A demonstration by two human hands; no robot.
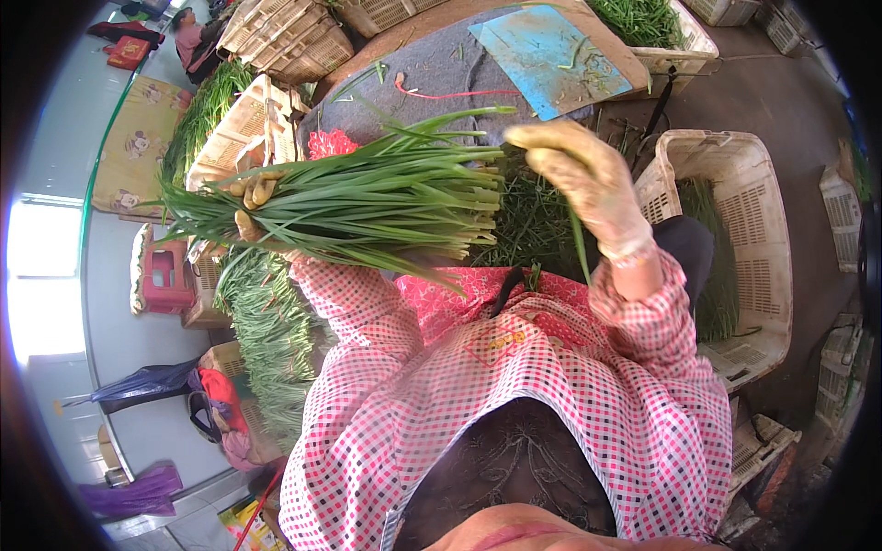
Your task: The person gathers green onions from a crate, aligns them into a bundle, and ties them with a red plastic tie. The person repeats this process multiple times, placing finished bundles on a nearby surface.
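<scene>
A thick bunch of long green leafy stalks, resembling garlic chives (386, 196), lies across my left hand (253, 200), whose gloved fingers grip its leafy end. The pale cut ends point right. My right hand (586, 179), in a soiled light glove, is raised just right of those ends; its fingers are extended and partly blurred. A single green leaf (577, 241) hangs below its palm; whether the hand holds it cannot be told. Beneath the bunch's cut ends, loose green scraps (534, 220) are heaped above my apron (441, 296).
Ahead is a grey cloth-covered table (427, 82) with a blue board (551, 58), a red strip (458, 94) and red ties (331, 143). A plastic crate (765, 241) of greens stands right. Bundled greens (269, 330) lie left. A person (193, 41) sits far back left.
</scene>
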